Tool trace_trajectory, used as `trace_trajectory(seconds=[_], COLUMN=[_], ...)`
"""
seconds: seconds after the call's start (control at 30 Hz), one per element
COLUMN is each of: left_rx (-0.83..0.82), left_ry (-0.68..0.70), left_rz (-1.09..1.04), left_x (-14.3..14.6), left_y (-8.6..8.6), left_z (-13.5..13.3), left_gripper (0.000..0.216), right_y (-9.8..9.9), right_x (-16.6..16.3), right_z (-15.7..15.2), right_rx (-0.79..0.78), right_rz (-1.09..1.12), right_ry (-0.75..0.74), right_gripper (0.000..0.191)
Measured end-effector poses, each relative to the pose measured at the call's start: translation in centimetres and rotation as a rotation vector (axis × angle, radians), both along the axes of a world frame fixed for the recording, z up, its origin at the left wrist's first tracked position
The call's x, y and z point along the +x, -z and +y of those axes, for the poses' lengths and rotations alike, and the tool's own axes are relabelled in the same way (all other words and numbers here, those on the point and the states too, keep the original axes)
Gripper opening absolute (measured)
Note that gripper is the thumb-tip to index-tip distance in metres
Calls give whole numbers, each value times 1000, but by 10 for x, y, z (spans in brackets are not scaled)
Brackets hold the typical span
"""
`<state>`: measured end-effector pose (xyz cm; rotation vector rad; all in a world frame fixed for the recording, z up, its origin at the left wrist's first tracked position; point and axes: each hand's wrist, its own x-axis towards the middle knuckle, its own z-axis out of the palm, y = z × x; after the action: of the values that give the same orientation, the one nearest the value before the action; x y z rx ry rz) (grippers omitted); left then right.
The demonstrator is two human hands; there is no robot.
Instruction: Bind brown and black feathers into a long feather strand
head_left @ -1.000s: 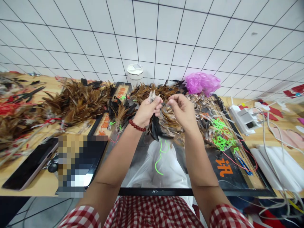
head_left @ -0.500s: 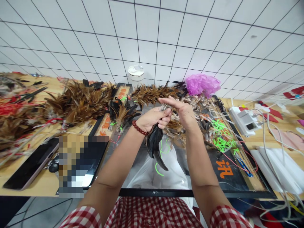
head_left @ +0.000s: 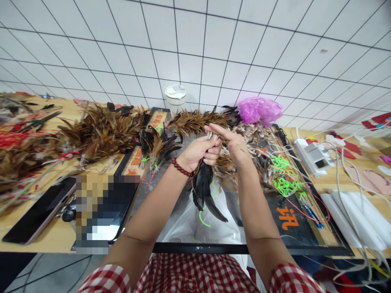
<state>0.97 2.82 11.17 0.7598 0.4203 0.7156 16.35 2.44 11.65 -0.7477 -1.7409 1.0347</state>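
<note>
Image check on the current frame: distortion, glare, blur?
Head view: lines on the tiled wall fan outward, probably wide-angle; white glare on the black-screened device, blocky pixelation over its left part; black feathers in the left hand look fairly clear.

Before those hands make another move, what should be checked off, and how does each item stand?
1. Dark feathers gripped: ok, the left hand is closed around them, with the tips hanging down.
2. Quill ends level: cannot tell, too small and partly hidden.
3. Right hand unburdened: ok, outstretched beside the quill ends with nothing visibly held; whether it touches them is unclear.
4. Loose green strand fully in sight: not ok, the feathers hang in front of part of it.
5. Green string pile away from both hands: ok, it lies off to the right.
</note>
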Motion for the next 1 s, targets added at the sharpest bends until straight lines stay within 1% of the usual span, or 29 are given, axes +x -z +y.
trace_trajectory(seconds=[0.07,0.1,0.17,0.23,0.27,0.3,0.37,0.43,0.53,0.67,0.8,0.9,1.0], left_rx=[20,33,63,84,89,91,87,88,99,95,97,95,67], left_ry=[2,18,70,132,162,186,220,231,224,174,120,63,31], left_rz=[-3,0,11,30,38,40,31,9,-1,43,82,91,78], left_x=[1,1,1,0,-2,-3,-5,-7,-7,-4,0,0,-2], left_y=[0,0,-1,-2,-2,-4,-6,-8,-8,-4,-1,-2,-7], left_z=[-1,-2,-3,-4,-4,-5,-7,-9,-8,-5,-3,-4,-6], left_gripper=[29,31,33,34,34,34,36,36,35,36,39,40,37], right_y=[2,3,7,12,14,15,17,18,19,26,33,30,24], right_x=[-4,-5,-7,-6,-5,-4,-2,-2,-5,-12,-18,-23,-26], right_z=[1,2,4,6,7,8,8,8,9,17,24,22,16], right_rx=[-50,-70,-98,-134,-162,-196,-256,-279,-285,-349,-370,-340,-323], right_rz=[65,103,169,196,195,189,185,212,265,307,411,481,481], right_ry=[22,35,42,5,-26,-60,-129,-183,-207,-146,-70,-18,81], right_gripper=[82,80,69,57,55,55,61,65,58,43,44,41,39])
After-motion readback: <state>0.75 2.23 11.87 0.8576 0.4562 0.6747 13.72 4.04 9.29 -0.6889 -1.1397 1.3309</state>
